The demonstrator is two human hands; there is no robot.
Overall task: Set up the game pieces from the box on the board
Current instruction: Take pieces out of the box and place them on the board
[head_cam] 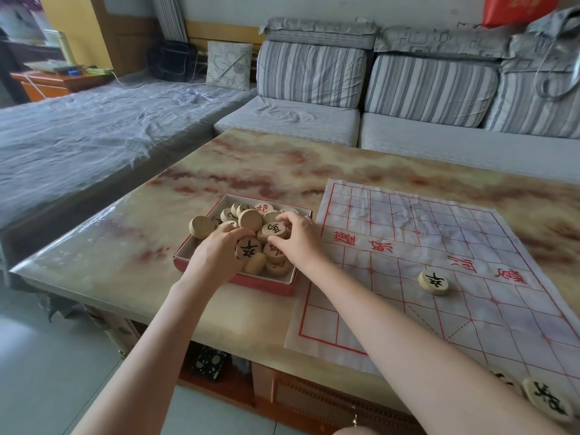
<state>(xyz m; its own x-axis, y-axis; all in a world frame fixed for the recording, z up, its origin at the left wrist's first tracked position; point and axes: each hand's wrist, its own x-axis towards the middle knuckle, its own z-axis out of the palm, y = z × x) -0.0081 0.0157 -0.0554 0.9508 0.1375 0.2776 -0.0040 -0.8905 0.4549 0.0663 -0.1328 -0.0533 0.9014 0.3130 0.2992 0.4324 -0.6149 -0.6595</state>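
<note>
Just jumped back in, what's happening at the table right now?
A person has both hands in the red box of wooden discs. The left hand grips a black-marked disc; the right hand pinches another disc. On the paper board, one placed disc sits mid-board, more discs at its near corner.

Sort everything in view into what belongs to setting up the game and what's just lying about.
Job: box, loose pieces in it, board, piece on the board, left hand and right hand, both in the box.
Lying about: sofa cushions, white pillow, grey bag, red bag.
</note>
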